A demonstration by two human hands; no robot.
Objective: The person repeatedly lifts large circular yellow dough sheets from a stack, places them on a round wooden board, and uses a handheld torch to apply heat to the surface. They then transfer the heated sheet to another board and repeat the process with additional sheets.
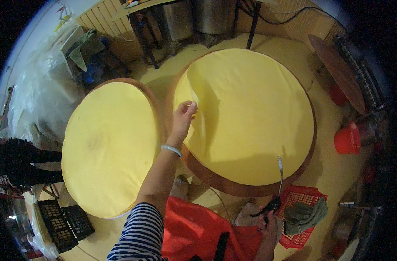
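Observation:
My left hand (184, 115) pinches the lifted edge of a thin yellow sheet (257, 111), which covers a large round brown-sided piece, perhaps a table or drum. The lifted part curls up along the left side and casts a shadow. Low at the right, my right hand (268, 223) grips the black handle of a trigger-type wand (281, 179). Its thin metal tube points up over the sheet's near right edge and ends in a white and metal nozzle. To the left stands a second round piece with a yellow top (110, 146), marked by a faint dark smudge.
A red plastic basket (296, 243) with a grey-green cloth or glove (304, 215) is near my right hand. Black crates (60, 225) stand lower left, near a person in dark trousers (38, 163). Red buckets (347, 138), a table (153, 8) and clear plastic sheeting (42, 98) lie farther out.

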